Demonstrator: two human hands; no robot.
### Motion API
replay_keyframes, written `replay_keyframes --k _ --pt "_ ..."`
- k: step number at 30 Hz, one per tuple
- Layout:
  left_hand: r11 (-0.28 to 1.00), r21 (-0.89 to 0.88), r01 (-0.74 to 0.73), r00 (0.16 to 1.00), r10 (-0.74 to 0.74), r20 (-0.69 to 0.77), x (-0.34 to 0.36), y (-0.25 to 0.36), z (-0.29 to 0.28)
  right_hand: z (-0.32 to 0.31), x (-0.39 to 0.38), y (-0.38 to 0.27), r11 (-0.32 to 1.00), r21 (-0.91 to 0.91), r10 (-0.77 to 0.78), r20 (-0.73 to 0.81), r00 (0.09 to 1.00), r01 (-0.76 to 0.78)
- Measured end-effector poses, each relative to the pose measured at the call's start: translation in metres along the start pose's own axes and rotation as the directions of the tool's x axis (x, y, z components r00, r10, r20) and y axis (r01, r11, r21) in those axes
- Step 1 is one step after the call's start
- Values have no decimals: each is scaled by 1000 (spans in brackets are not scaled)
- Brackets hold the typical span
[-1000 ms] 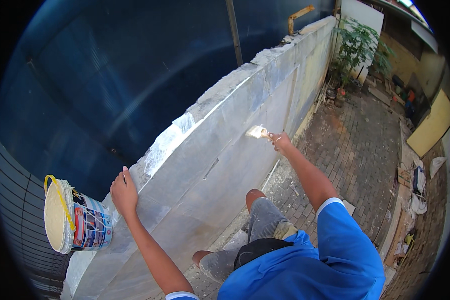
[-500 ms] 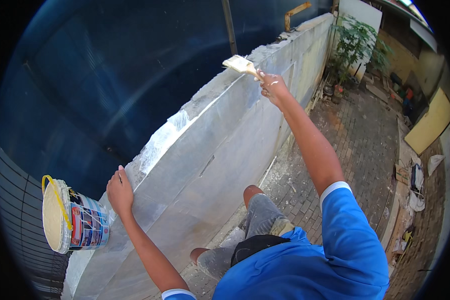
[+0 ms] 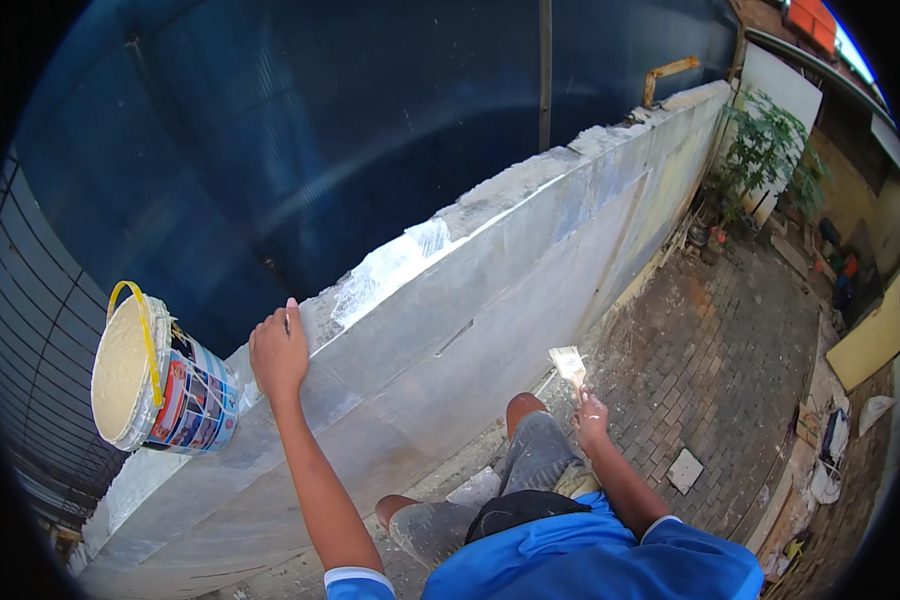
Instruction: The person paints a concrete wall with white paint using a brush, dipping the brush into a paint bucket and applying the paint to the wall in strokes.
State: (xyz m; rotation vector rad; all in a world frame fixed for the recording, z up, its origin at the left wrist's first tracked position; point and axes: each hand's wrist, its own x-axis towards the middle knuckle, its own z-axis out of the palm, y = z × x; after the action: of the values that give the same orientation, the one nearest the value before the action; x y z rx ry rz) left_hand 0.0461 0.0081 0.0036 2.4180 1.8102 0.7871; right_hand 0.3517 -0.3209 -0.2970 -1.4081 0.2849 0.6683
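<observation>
My right hand (image 3: 591,418) grips the handle of a paintbrush (image 3: 569,366), held low over the paving near my knee and apart from the wall. Its bristles point up and are coated white. My left hand (image 3: 279,352) rests with fingers stretched over the rough top edge of the grey wall (image 3: 510,260). Fresh white paint (image 3: 390,270) covers part of that top edge, just beyond my left hand. To the left of this hand a paint bucket (image 3: 185,385) with a yellow handle stands on the wall top, filled with cream-white paint.
A dark blue sheet (image 3: 370,110) rises behind the wall, with a metal grid (image 3: 40,330) at the left. A rusty bracket (image 3: 670,72) sticks up at the far end. Brick paving (image 3: 690,370), a leafy plant (image 3: 770,150) and a yellowish board (image 3: 865,340) lie to the right.
My right hand has drawn the paintbrush from the wall's top edge down and back toward my body. My left hand stays on the wall top. The whole view has shifted.
</observation>
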Motion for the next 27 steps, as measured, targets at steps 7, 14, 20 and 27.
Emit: replay_keyframes --k 7,14,20,27 --pt "999 -33 -14 998 12 -69 -3 -5 0 25 -29 -32 920 -182 -300 242 923 347" --pt "999 -18 -37 999 37 -36 -2 -7 3 112 -149 -144 231 -315 -714 588 381 920" --pt "998 -28 -48 998 46 -52 -2 -9 3 185 -178 -214 -164 -231 -777 629 19 959" --pt "998 -43 -47 997 44 -60 0 -6 4 217 -202 -207 -438 -194 -532 843 -79 878"
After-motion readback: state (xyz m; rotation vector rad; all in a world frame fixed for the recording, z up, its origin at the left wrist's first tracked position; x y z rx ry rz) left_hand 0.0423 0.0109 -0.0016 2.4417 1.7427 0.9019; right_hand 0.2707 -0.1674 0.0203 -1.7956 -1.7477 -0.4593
